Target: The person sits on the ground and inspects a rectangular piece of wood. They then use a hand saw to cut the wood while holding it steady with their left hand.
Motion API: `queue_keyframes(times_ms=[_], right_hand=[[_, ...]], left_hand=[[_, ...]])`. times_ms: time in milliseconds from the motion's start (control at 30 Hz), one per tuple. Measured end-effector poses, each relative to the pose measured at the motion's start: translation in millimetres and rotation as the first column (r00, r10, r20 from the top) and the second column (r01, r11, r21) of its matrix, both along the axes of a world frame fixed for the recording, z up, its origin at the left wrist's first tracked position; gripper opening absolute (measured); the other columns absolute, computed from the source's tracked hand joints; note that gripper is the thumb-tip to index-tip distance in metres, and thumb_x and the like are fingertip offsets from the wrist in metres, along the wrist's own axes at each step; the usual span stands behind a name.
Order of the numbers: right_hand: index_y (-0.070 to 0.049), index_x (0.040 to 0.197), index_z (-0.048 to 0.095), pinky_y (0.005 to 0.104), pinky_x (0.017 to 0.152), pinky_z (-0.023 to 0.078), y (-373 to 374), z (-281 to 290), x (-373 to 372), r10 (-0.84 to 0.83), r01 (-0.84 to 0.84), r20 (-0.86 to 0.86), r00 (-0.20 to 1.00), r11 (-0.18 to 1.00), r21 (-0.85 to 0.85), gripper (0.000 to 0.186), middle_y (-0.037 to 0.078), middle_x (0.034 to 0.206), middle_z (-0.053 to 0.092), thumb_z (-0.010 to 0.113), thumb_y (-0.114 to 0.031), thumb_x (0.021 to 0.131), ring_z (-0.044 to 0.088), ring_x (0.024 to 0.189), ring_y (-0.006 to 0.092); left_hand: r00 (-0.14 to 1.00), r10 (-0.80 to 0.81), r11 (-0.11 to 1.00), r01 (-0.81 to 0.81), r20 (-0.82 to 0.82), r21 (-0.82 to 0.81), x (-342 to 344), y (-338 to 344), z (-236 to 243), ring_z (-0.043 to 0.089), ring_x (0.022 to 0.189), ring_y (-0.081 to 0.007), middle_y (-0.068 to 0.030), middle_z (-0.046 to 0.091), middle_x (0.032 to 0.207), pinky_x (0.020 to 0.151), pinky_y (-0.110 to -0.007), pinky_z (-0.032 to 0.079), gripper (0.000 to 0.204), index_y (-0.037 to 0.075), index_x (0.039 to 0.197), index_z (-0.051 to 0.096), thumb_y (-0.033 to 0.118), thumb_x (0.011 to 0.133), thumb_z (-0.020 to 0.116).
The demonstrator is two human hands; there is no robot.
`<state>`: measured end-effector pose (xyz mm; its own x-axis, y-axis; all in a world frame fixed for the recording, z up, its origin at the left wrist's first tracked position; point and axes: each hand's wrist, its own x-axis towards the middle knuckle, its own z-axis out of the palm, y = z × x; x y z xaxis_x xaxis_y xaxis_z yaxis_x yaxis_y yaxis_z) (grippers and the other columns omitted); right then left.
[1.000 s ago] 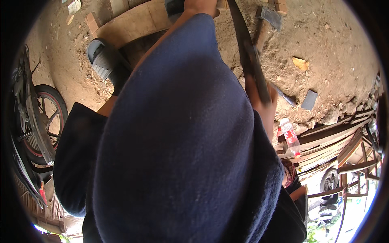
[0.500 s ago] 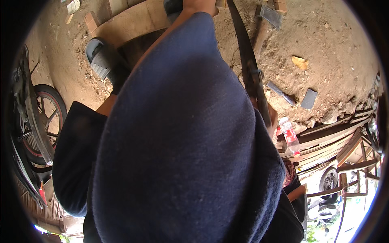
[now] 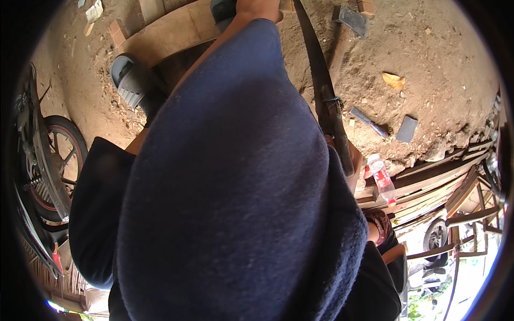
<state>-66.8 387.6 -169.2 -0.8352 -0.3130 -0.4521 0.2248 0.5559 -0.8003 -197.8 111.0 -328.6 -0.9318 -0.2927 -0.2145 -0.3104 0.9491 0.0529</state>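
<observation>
My left hand (image 3: 257,9) is at the top edge beside a pale piece of wood (image 3: 287,5), its fingers mostly hidden. My right hand (image 3: 348,152), partly behind my dark blue shirt, grips the handle of a long saw (image 3: 313,56), whose dark toothed blade runs up beside my left hand. Right of the saw on the dirt lie a tool with a wooden handle and metal head (image 3: 350,21), a chisel-like tool (image 3: 368,122), a dark rectangular block (image 3: 407,128) and a dry yellow leaf (image 3: 393,80).
A curved-looking board (image 3: 166,29) spans the ground near my sandalled foot (image 3: 128,80). A motorbike wheel (image 3: 64,160) stands at the left. Stacked planks (image 3: 428,176), a plastic bottle with a red label (image 3: 383,179) and a wooden frame (image 3: 471,219) are at the right.
My right hand has drawn the saw back toward my body, so its handle sits lower than a second ago. My left hand stays at the top with only slight movement.
</observation>
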Motion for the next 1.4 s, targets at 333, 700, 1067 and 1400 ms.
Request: queue_keyframes(times_ms=[333, 700, 1067, 1400], right_hand=[[0.004, 0.099, 0.065, 0.0330, 0.054, 0.044, -21.9, -36.9, -23.7, 0.093, -0.087, -0.236, 0.967, 0.996, 0.037, 0.017, 0.011, 0.065, 0.059, 0.061, -0.012, 0.093, 0.056, 0.060, 0.0119], [0.005, 0.084, 0.061, 0.0347, 0.052, 0.043, -70.0, -58.0, -56.0, -0.037, 0.035, -0.087, 0.996, 0.999, -0.024, 0.019, 0.015, 0.064, 0.058, 0.060, -0.012, 0.092, 0.057, 0.056, 0.0171], [0.007, 0.086, 0.065, 0.0338, 0.051, 0.043, -63.2, -50.3, -63.0, -0.006, 0.005, -0.053, 0.999, 1.000, -0.024, 0.021, 0.011, 0.060, 0.058, 0.062, -0.013, 0.092, 0.055, 0.055, 0.0140], [0.004, 0.104, 0.067, 0.0325, 0.054, 0.045, -3.6, -40.1, -0.7, -0.053, 0.052, -0.046, 0.998, 0.999, -0.015, 0.020, 0.013, 0.065, 0.061, 0.060, -0.012, 0.094, 0.061, 0.059, 0.0144]], left_hand=[[1.000, -0.030, 0.999, 0.030, 0.005, 0.042, -2.2, -6.2, 4.6, 0.064, 0.110, -0.0315, -0.0188, 0.065, 0.119, 0.097, -0.047, 0.046, 0.044, 0.002, 0.112, 0.067, 0.027, 0.076, 0.074], [0.984, -0.017, 0.994, -0.002, 0.178, 0.108, -5.7, -3.4, 11.0, 0.062, 0.114, -0.0316, -0.0194, 0.063, 0.123, 0.100, -0.047, 0.043, 0.050, 0.001, 0.116, 0.065, 0.030, 0.077, 0.073], [0.988, 0.019, 0.996, -0.032, 0.152, 0.089, -6.2, -7.5, 11.0, 0.058, 0.120, -0.0308, -0.0181, 0.062, 0.127, 0.105, -0.049, 0.037, 0.059, 0.004, 0.125, 0.061, 0.035, 0.077, 0.074], [0.991, -0.001, 0.998, -0.009, 0.133, 0.070, -8.2, 5.4, 15.8, 0.062, 0.114, -0.0309, -0.0179, 0.066, 0.120, 0.102, -0.050, 0.040, 0.055, 0.001, 0.118, 0.063, 0.034, 0.077, 0.075]])
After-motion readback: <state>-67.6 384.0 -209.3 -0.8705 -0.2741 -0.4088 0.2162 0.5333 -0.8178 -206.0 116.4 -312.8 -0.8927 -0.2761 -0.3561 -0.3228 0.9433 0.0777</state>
